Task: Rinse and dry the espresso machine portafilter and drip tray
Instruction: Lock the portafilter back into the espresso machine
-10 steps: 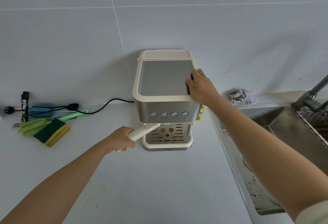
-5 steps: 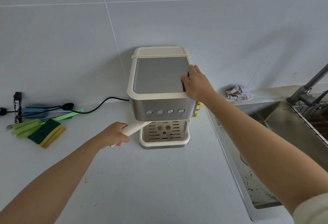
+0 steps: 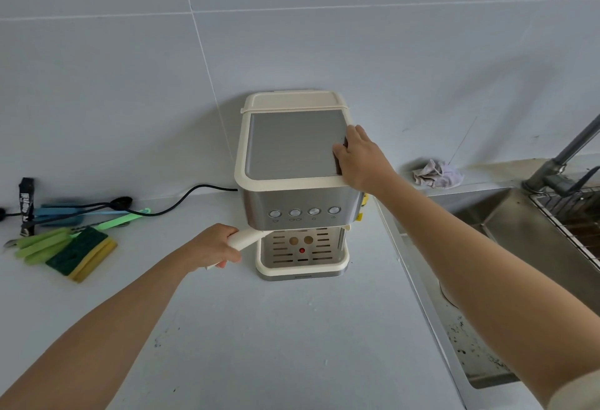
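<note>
Espresso machine upright at worktop centre, back against tiled wall. Left hand closed around cream portafilter handle, handle sticking out toward 8 o'clock from under the button panel; portafilter head hidden under the machine, can't tell if locked in. Right hand clamped on the machine's top right edge, fingers curled over onto the steel top plate, thumb side down the flank. Drip tray seated in the machine base at 6 o'clock of the body, slotted steel grate with a red float showing at centre. Four round buttons in a row on the steel front, above the tray. Black cord running off toward 9 o'clock from the machine's rear. Green-and-yellow sponge at 9 o'clock on the worktop, touching a pile of green and blue items, well apart from the machine. Crumpled cloth at 3 o'clock, near the wall. Steel sink along the right edge, dark specks on its floor; tap at 2 o'clock, wire rack just beside it.
</note>
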{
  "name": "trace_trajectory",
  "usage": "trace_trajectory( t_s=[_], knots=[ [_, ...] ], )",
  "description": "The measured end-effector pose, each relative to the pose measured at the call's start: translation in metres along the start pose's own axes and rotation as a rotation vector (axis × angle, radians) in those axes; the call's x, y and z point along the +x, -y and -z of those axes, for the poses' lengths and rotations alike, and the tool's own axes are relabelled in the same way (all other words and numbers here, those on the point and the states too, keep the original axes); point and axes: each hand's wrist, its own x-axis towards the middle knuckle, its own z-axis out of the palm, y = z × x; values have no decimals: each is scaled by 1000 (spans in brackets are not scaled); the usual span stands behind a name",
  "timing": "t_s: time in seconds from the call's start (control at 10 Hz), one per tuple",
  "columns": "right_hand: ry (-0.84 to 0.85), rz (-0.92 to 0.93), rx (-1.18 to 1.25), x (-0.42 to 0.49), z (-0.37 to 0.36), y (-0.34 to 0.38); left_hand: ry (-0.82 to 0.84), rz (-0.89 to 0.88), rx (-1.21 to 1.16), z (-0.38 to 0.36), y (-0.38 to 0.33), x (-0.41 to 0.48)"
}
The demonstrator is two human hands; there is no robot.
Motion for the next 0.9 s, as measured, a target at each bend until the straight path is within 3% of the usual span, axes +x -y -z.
trace_trajectory(
  t_s=[0.9],
  knots=[
    [15,-1,-30,-3,5,5,79,-30,20,26,7,30]
  ],
)
